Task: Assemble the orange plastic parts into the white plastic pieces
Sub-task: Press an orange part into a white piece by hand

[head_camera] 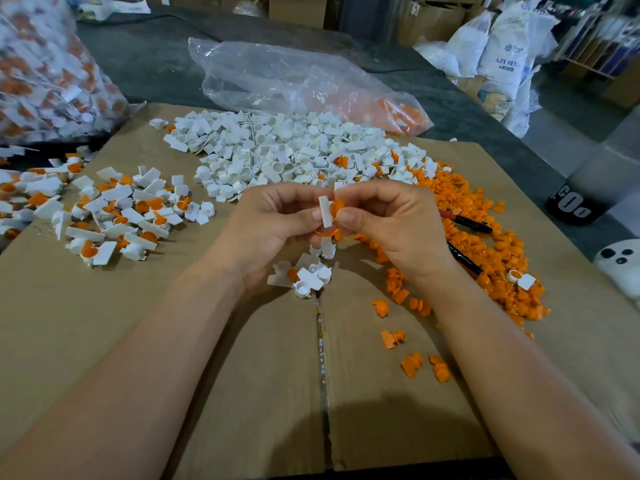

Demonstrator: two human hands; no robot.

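— Where's the piece that's being worked on?
— Dead centre, held up off the cardboard surface (242, 341). The left hand (273, 220) pinches a white plastic piece (325, 211) upright between thumb and fingers. The right hand (384, 220) pinches an orange plastic part (336, 206) that touches the white piece's right side.
— So both hands have hold of something?
— Yes, fingers curled on both. Another orange bit (325, 233) shows just under the white piece, at six o'clock. I cannot tell which hand holds it.
— And the stock?
— Taking the hands as the centre, the heap of white pieces (294, 150) lies at twelve o'clock. The spread of orange parts (485, 237) is at three to four, and the assembled pieces (114, 209) are at nine. A small cluster of white pieces (304, 275) lies at six, between the wrists. A clear plastic bag (294, 81) sits beyond the white heap.
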